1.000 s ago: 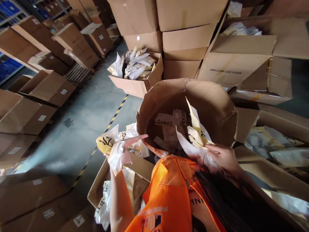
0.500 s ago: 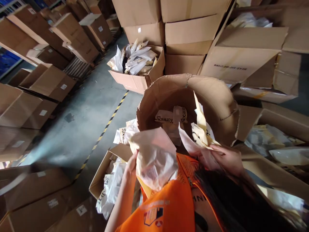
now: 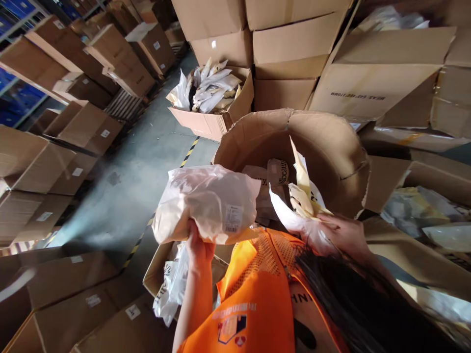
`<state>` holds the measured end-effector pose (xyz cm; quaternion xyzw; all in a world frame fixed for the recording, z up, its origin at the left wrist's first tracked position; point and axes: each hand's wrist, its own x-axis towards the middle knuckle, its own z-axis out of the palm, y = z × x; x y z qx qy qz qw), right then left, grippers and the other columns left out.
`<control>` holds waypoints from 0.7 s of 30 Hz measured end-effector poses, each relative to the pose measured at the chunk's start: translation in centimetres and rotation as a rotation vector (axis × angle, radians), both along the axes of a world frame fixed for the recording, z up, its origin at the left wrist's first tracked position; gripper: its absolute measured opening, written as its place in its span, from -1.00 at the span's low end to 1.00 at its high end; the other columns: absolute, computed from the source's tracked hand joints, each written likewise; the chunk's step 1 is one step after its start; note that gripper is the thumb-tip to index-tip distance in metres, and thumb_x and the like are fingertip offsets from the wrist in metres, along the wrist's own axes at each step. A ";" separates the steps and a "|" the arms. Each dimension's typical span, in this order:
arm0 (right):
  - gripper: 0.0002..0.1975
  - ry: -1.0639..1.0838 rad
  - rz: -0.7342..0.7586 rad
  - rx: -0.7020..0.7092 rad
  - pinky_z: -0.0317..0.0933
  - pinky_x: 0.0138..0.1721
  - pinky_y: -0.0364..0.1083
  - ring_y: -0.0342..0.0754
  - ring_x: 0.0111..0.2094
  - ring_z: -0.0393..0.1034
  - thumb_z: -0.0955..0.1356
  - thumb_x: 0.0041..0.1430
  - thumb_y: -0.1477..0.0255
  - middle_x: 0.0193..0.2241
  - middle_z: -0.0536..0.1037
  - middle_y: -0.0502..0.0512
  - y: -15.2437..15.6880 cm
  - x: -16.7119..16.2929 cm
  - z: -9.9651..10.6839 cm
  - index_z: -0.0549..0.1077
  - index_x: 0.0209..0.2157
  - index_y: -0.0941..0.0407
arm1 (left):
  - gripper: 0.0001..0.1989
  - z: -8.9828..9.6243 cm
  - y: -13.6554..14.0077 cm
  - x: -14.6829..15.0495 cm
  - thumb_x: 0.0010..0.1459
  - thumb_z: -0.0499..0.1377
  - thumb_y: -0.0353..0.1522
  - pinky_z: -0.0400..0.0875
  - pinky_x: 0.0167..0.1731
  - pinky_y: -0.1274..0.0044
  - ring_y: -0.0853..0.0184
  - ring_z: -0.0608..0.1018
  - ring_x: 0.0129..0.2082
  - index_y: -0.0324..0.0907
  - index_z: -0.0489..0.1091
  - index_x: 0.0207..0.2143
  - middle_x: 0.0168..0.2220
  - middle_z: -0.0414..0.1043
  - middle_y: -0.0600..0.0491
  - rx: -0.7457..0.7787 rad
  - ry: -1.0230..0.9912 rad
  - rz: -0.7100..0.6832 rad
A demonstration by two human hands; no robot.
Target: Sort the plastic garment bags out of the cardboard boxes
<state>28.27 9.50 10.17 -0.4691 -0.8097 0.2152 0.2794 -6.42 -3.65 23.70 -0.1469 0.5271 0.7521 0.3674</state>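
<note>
My left hand (image 3: pixel 198 247) is closed on the lower edge of a bulky white plastic mailing bag (image 3: pixel 206 201), which has a barcode label facing me. In my right hand (image 3: pixel 340 233) is a bunch of mailing bags (image 3: pixel 303 211), white and cream, their corners sticking up. Both hands are at the near side of a large round-walled cardboard bin (image 3: pixel 324 127). Down inside it lie several packages (image 3: pixel 277 172) with black "beauty" lettering. The held bag covers part of the bin's left rim.
A carton of mailing bags (image 3: pixel 209 90) stands beyond the bin, before stacked cartons (image 3: pixel 287 51). Another open carton (image 3: pixel 156 269) with bags is below my left arm. Bagged goods (image 3: pixel 419 211) fill a carton at right. Striped tape (image 3: pixel 189 152) crosses the floor.
My left hand has turned its bag broadside and raised it leftward, bringing the barcode label into view. My right hand keeps its bunch in nearly the same place.
</note>
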 end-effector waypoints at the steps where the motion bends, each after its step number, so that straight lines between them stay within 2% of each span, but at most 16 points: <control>1: -0.70 -0.002 0.007 0.026 0.52 -0.20 -0.02 0.05 -0.28 0.59 0.26 0.23 0.31 -0.31 0.64 -0.01 0.0 -0.1 0.2 0.60 -0.32 0.14 | -0.59 0.2 0.2 0.3 0.39 -0.10 -0.23 0.52 -0.28 0.57 0.39 0.62 -0.31 -0.04 0.55 -0.14 -0.31 0.60 0.08 0.021 0.034 0.022; 4: -0.71 -0.005 0.017 0.099 0.52 -0.27 -0.05 0.02 -0.33 0.59 0.27 0.22 0.34 -0.32 0.64 0.03 0.1 0.0 0.2 0.60 -0.35 0.16 | -0.59 0.2 0.4 0.6 0.35 -0.05 -0.10 0.49 -0.06 0.46 0.31 0.60 -0.12 -0.01 0.55 -0.10 -0.20 0.60 0.07 0.066 0.121 0.044; 7: -0.64 -0.002 -0.023 0.125 0.51 -0.26 -0.04 0.03 -0.32 0.58 0.24 0.23 0.28 -0.33 0.64 -0.02 0.0 0.5 -0.6 0.61 -0.35 0.18 | -0.61 0.0 0.3 0.4 0.17 0.16 -0.01 0.43 0.05 0.40 0.20 0.53 0.03 -0.02 0.56 -0.13 -0.17 0.58 0.05 0.066 0.180 0.028; 10: -0.64 -0.004 -0.048 0.088 0.49 -0.21 -0.01 0.06 -0.28 0.58 0.24 0.24 0.27 -0.33 0.63 -0.07 -0.1 0.9 -1.1 0.61 -0.33 0.16 | -0.52 0.1 0.4 0.4 -0.21 0.41 0.04 0.45 -0.02 0.44 0.17 0.51 0.06 0.00 0.58 -0.26 -0.22 0.59 0.09 0.046 0.223 0.023; 13: -0.71 0.001 -0.038 0.030 0.50 -0.18 0.02 0.08 -0.27 0.58 0.28 0.21 0.31 -0.32 0.63 -0.06 -0.2 1.1 -1.2 0.62 -0.31 0.12 | -0.44 0.5 0.6 0.4 -0.48 0.49 0.03 0.49 -0.18 0.53 0.22 0.56 -0.04 0.05 0.58 -0.35 -0.30 0.58 0.15 0.027 0.241 0.028; 16: -0.75 0.014 -0.037 -0.007 0.50 -0.17 0.03 0.10 -0.27 0.58 0.30 0.19 0.33 -0.32 0.63 -0.06 -0.1 0.9 -1.1 0.62 -0.31 0.10 | -0.43 0.7 0.9 0.4 -0.52 0.49 0.03 0.50 -0.28 0.53 0.23 0.58 -0.11 0.06 0.58 -0.37 -0.34 0.58 0.16 0.019 0.236 0.024; 21: -0.75 0.044 -0.031 -0.003 0.50 -0.15 0.02 0.10 -0.27 0.58 0.30 0.18 0.34 -0.31 0.63 -0.05 0.2 0.4 -1.3 0.62 -0.30 0.11 | -0.40 0.3 1.0 0.1 -0.54 0.49 0.06 0.48 -0.20 0.53 0.20 0.54 -0.01 -0.01 0.57 -0.39 -0.33 0.58 0.12 0.001 0.254 0.031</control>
